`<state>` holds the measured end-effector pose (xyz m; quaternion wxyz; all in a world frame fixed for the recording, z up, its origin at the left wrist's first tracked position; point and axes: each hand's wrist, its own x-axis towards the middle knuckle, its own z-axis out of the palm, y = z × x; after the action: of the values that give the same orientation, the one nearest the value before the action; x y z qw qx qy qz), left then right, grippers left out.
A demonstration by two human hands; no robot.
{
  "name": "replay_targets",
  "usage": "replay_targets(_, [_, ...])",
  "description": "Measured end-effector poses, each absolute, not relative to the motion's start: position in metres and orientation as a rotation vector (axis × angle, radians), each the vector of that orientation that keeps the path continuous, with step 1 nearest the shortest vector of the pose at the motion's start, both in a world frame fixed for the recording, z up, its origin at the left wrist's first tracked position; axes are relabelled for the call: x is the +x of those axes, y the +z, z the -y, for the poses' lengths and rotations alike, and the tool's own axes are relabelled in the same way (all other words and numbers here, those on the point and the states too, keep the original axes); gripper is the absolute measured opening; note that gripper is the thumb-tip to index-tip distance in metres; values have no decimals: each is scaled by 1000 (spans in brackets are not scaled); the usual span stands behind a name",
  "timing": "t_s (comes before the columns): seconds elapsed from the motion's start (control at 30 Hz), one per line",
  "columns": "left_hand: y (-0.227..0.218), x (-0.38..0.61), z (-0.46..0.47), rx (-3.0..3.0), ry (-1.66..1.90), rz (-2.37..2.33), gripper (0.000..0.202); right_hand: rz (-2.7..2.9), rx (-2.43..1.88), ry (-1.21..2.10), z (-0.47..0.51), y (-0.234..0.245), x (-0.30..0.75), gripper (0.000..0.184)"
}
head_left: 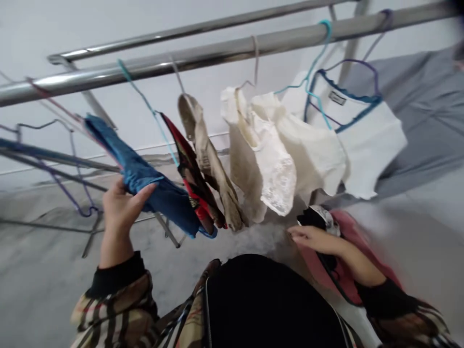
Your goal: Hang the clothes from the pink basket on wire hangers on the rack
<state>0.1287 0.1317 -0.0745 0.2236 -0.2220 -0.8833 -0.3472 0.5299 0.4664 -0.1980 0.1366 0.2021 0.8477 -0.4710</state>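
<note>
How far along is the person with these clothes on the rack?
Already done: a white top, a cream lace garment, a beige cloth and a red-and-black garment hang on wire hangers from a steel rail. In hand: the left hand holds up a blue garment. Left: the right hand touches dark cloth on a pink garment, both unhung.

The view comes from a camera on the person's head, facing forward and steeply down over the person's front [261, 304]. It sits close above the left hand [123, 208] and right hand [319, 240], with the steel rack [217, 53] just ahead, its rails slanting across the frame.
</note>
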Motion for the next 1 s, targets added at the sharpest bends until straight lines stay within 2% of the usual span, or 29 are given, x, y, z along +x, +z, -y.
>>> replay_targets(0.17, [-67,145,-124,-544,-876,2452,41,-2463,-70,-1293,-406,-133,447,35])
replay_targets(0.37, [-68,154,-101,-664,-670,2171,54,-2398,-504,-1348,-361,-64,380,42])
replay_targets(0.47, [-74,154,-86,-789,-619,2012,49,-2390,-609,-1434,-335,-47,351,41])
replay_targets(0.6, [-75,156,-70,-941,-535,1827,33,-2375,-547,-1718,-294,-42,308,52])
replay_targets(0.73, [-72,163,-66,-1017,-517,1732,24,-2168,-263,-2065,-254,-35,264,62])
replay_targets(0.93, [-78,176,-69,-1017,-483,1817,23,-1991,-12,-2286,-215,-27,229,32])
replay_targets(1.0, [-79,179,-69,-1029,-476,1832,23,-1927,79,-2340,-210,-30,226,27])
